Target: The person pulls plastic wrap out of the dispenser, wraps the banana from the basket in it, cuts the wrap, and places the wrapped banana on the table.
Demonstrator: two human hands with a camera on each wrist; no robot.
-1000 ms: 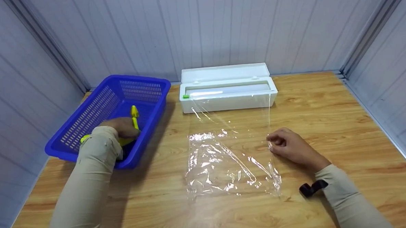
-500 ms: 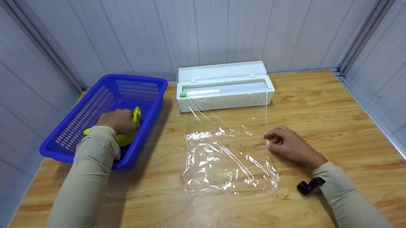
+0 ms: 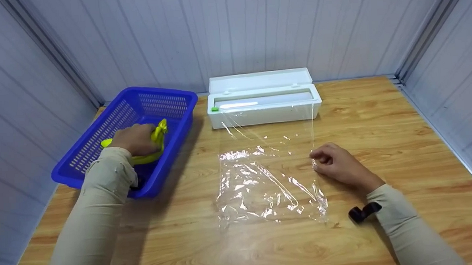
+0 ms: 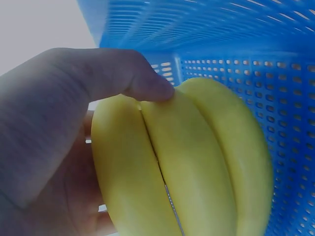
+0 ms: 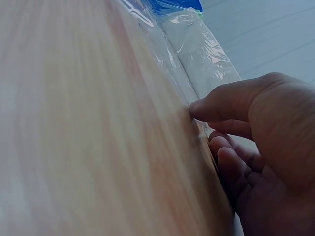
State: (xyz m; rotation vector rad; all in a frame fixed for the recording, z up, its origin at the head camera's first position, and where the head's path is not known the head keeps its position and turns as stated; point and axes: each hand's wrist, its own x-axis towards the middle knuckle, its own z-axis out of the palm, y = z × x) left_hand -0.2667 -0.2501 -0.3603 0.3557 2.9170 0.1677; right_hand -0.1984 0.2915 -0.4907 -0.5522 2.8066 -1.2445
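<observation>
Inside the blue basket (image 3: 177,151), my left hand (image 3: 134,139) grips a bunch of yellow bananas (image 4: 187,157). In the left wrist view the thumb lies over the top of the bunch and the fingers go behind it. The stem end points up beyond my knuckles in the head view. A clear sheet of cling film (image 3: 258,187) stretches from its white dispenser (image 3: 265,117) toward me over the table. My right hand (image 3: 341,165) pinches the film's right edge, with the thumb on the film and the other fingers curled below in the right wrist view.
The dispenser's lid (image 3: 259,81) stands raised at the back, and a green slider (image 3: 215,109) sits on its left front edge. Panel walls (image 3: 255,32) enclose the wooden table (image 3: 384,142) at the back and both sides. A black wrist device (image 3: 364,212) hangs by my right sleeve.
My left hand has risen a little within the basket, bringing the bananas up and showing more of them. The right hand stays at the film's edge.
</observation>
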